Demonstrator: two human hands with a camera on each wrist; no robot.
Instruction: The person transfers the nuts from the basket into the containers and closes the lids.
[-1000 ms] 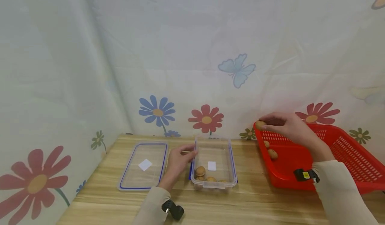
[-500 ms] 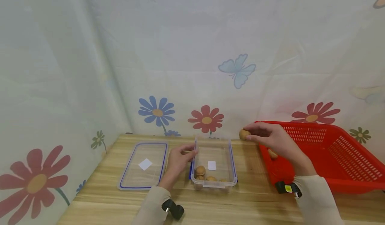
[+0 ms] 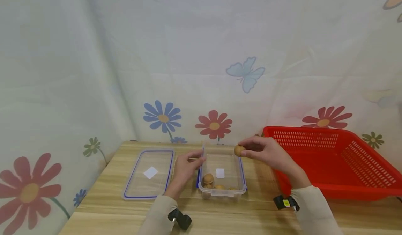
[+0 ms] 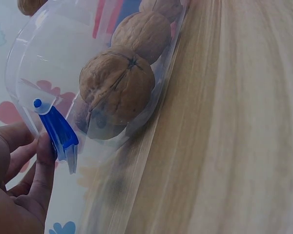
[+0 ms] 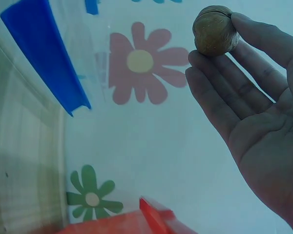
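Note:
A walnut (image 3: 239,151) is pinched between the thumb and fingertips of my right hand (image 3: 267,154), just over the right rim of a clear plastic food container (image 3: 222,193). The right wrist view shows this walnut (image 5: 215,31) at the fingertips, with the palm bare. My left hand (image 3: 185,168) holds the container's left side by its edge, close to a blue latch (image 4: 58,131) in the left wrist view. Several walnuts (image 4: 118,83) lie inside, gathered at the container's near end. A white square label (image 3: 220,173) shows on its bottom.
To the left, a clear lid (image 3: 149,193) with a blue seal lies flat on the wooden table (image 3: 188,217). At the right stands a red plastic basket (image 3: 333,189) with perforated walls. A flower-printed cloth (image 3: 176,46) hangs behind the table.
My right hand has carried the walnut leftward from the red basket's left rim to the container's right rim, slightly lower. The left hand keeps its place on the container.

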